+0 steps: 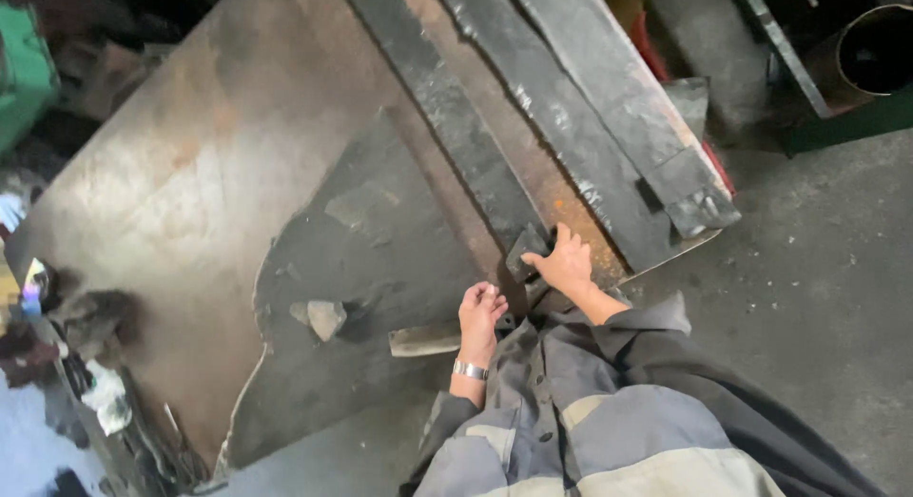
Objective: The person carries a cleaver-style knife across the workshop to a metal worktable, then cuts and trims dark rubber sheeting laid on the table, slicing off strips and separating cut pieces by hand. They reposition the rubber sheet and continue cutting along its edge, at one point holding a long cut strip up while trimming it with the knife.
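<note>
A large rusty steel plate (219,164) lies in front of me, with a curved cut-out part (380,269) near my body. Long dark steel bars (456,126) run across it from the top towards me. My right hand (568,266) grips a small dark metal piece (526,248) at the near end of one bar. Just left of it, my left hand (480,313), with a metal wristband, rests on the plate's near edge with its fingers curled. A short flat metal strip (421,340) lies beside that wrist. Whether the left fingers hold anything is hidden.
A small grey chunk (325,318) sits on the cut-out part. A wide flat bar (618,97) ends at the plate's right edge. Concrete floor (818,288) spreads to the right, with a round pipe end (870,55) at the top right. Clutter and scrap (86,364) lie at the left.
</note>
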